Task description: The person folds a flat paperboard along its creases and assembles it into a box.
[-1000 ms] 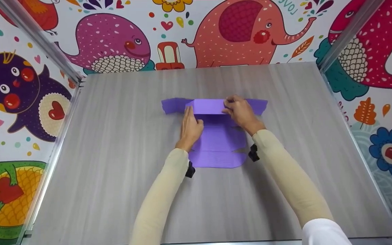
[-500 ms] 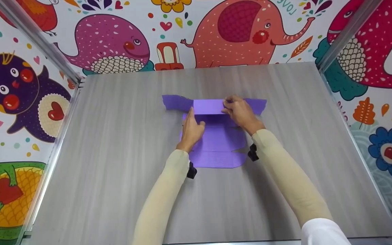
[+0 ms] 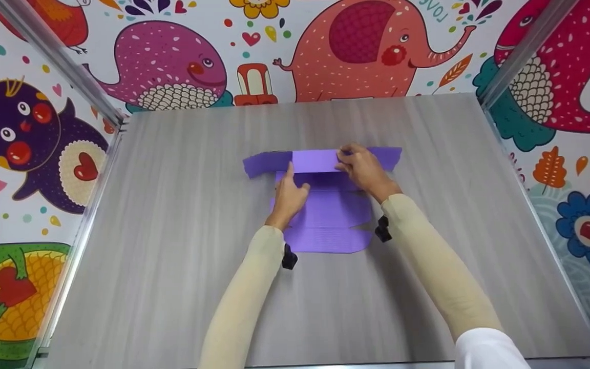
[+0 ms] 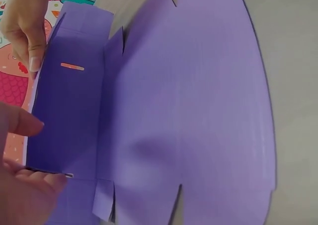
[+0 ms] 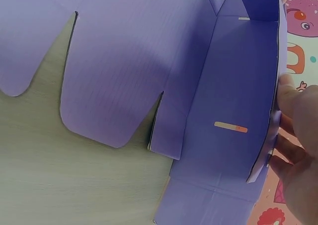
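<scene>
A partly folded purple cardboard box (image 3: 332,210) lies on the table, its far wall standing with a strip folded over toward me. Long side flaps stick out left and right of that wall. My left hand (image 3: 289,197) is at the strip's left corner, index finger extended to its edge; in the left wrist view its thumb stands apart from the fingers, which touch the flap edge by a slot. The right hand (image 3: 364,171) pinches the strip near its right end between thumb and fingers. In the right wrist view, slots (image 5: 231,127) show in the wall.
The wood-grain table (image 3: 172,230) surrounds the box. Printed panels with cartoon animals (image 3: 361,51) stand behind and at both sides, with metal posts (image 3: 525,51) at the back corners. A black wrist camera (image 3: 289,257) sits on the left sleeve, another on the right.
The left side flap swings up, then tips lower, and now looks straighter than a second ago. My left hand shifts slightly right, fingertip now at the strip's corner. The right hand keeps its pinch.
</scene>
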### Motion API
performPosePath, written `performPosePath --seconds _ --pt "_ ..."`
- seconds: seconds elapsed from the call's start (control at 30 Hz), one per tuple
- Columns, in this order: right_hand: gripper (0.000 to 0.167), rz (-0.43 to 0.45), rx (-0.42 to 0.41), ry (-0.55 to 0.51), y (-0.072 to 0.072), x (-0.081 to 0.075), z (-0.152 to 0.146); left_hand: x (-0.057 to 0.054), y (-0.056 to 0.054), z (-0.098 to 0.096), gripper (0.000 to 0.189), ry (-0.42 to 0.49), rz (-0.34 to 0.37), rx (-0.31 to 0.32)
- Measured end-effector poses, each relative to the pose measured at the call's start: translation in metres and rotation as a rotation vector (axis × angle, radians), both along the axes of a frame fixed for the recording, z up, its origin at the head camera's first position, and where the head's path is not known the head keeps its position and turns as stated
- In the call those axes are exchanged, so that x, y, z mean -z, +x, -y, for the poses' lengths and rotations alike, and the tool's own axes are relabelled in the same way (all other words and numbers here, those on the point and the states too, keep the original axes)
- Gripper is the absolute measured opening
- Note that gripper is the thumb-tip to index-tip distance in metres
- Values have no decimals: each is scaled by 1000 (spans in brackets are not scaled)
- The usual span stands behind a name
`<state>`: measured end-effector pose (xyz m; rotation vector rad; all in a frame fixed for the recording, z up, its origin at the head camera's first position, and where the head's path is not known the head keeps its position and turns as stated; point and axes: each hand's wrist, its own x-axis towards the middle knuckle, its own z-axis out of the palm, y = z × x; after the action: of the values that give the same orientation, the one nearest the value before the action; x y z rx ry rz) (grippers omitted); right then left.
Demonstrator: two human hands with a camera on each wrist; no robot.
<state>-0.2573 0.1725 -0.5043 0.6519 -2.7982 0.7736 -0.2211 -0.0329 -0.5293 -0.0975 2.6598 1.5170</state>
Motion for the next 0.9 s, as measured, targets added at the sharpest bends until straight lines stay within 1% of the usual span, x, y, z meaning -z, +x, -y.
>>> performPosePath --seconds 0.13,0.2,0.3,0.43,0.53,0.6,0.73,0.77,0.83,0.9 --pt "33 9 -5 -5 1 -1 -1 1 1 1 79 -15 -29 5" --pt "33 16 -1 -4 1 -1 -1 1 1 1 78 -13 -30 13" --pt "34 26 3 1 2 -1 -1 0 1 3 77 1 -18 21" --pt "34 18 -3 -8 2 0 -1 -1 2 6 76 7 17 23" --pt "34 2 -6 -20 1 1 -1 0 2 10 73 4 24 5" --pt "34 -4 -3 -27 1 1 -1 3 2 13 67 45 8 -33" --pt "33 1 4 -27 2 2 -1 11 3 19 56 149 -31 -161" --pt "33 4 6 -26 2 2 0 12 3 20 54 161 -39 -191" --pt "34 14 11 -24 3 2 0 15 3 24 53 153 -29 -244" --pt "34 19 11 -27 3 2 1 17 2 28 54 135 4 -293"
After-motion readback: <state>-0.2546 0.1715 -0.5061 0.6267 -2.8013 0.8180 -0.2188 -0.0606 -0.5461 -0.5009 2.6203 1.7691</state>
